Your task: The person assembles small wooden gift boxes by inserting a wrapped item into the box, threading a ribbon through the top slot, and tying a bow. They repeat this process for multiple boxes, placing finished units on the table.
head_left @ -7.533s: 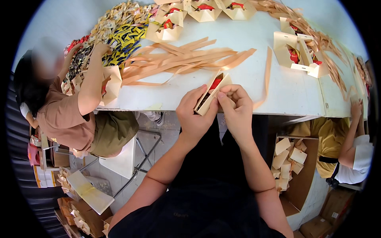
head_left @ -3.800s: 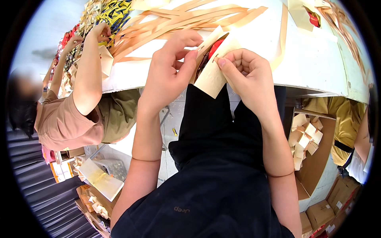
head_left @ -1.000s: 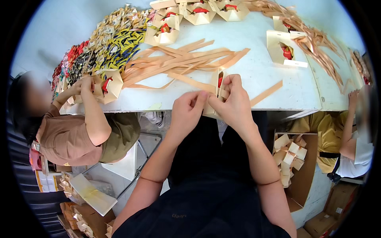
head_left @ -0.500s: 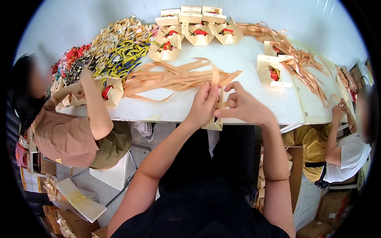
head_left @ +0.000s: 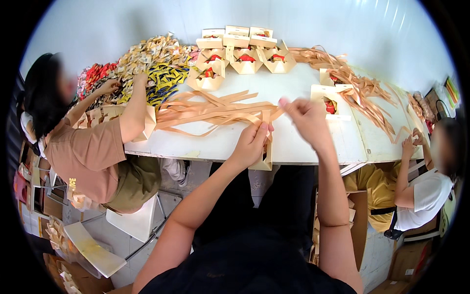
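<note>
My left hand (head_left: 252, 142) is closed on a peach ribbon (head_left: 266, 117) and the top of a cream cardboard box (head_left: 264, 161) at the table's front edge. Most of the box is hidden behind that hand. To the right and a little higher, my right hand (head_left: 311, 122) is closed, somewhat blurred, its fingertips pinching what looks like a ribbon end. Just beyond my hands lies a loose bundle of peach ribbons (head_left: 205, 112), partly overlapping the held one in view.
Open cream boxes with red packets (head_left: 245, 61) stand at the back; another box (head_left: 331, 105) sits right, beside more ribbons (head_left: 367, 88). Small packets (head_left: 161, 73) are heaped at left. Co-workers sit left (head_left: 93, 157) and right (head_left: 426, 191). A cardboard carton (head_left: 360, 220) stands by my right arm.
My right hand has moved up and right, away from my left hand, and its spread fingers have closed. My left hand keeps its hold. The left co-worker's hands have shifted toward the packets.
</note>
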Action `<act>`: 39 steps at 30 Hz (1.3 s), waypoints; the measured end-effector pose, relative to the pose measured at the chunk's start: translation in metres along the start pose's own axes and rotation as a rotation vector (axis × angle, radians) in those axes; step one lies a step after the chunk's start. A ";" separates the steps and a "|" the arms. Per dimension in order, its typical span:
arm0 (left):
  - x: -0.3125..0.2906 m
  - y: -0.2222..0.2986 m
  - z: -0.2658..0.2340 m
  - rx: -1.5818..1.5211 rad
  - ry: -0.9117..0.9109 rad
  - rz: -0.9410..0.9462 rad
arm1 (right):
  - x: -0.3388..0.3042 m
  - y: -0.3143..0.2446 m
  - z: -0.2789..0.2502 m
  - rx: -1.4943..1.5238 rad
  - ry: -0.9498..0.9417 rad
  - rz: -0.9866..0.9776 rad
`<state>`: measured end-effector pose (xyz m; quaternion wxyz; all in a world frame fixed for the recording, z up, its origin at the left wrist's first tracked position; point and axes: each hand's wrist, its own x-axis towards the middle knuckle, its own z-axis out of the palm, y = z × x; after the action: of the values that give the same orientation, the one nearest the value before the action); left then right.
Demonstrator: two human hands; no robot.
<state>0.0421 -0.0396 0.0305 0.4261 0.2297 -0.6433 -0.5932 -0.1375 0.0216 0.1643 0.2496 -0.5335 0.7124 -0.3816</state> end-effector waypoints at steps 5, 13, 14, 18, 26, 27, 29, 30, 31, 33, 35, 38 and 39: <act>0.002 0.004 0.006 -0.089 -0.044 -0.026 | -0.001 0.046 0.049 0.709 -0.045 -0.201; 0.005 -0.001 -0.016 -0.026 -0.064 0.013 | -0.033 0.068 0.037 0.402 -0.302 -0.387; 0.007 -0.002 -0.017 0.000 -0.067 0.042 | -0.034 0.066 0.038 0.441 -0.254 -0.306; 0.004 0.010 -0.016 0.119 -0.054 0.103 | -0.025 0.066 0.049 0.390 -0.139 -0.193; -0.011 0.025 -0.012 0.305 0.015 0.173 | -0.023 0.053 0.037 0.508 -0.395 -0.028; -0.011 0.024 -0.014 0.316 0.016 0.175 | -0.022 0.052 0.032 0.548 -0.439 0.000; -0.011 0.026 -0.012 0.322 0.010 0.213 | -0.020 0.051 0.028 0.554 -0.488 0.015; -0.011 0.027 -0.011 0.325 0.008 0.232 | -0.020 0.050 0.028 0.520 -0.496 0.000; -0.011 0.025 -0.011 0.322 0.002 0.230 | -0.019 0.051 0.029 0.489 -0.503 -0.014; -0.011 0.022 -0.012 0.314 -0.012 0.225 | -0.014 0.064 0.042 0.376 -0.375 -0.101; -0.013 0.024 -0.009 0.277 0.019 0.218 | -0.014 0.063 0.049 0.249 -0.237 -0.149; -0.021 0.019 0.001 0.156 0.066 0.260 | -0.015 0.054 0.060 0.071 -0.017 -0.163; -0.025 0.016 0.005 0.104 0.082 0.282 | -0.015 0.056 0.069 0.039 0.052 -0.167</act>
<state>0.0544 -0.0133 0.0390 0.5185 0.1830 -0.6810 -0.4836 -0.1125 0.0243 0.0782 0.2084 -0.5761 0.6640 -0.4287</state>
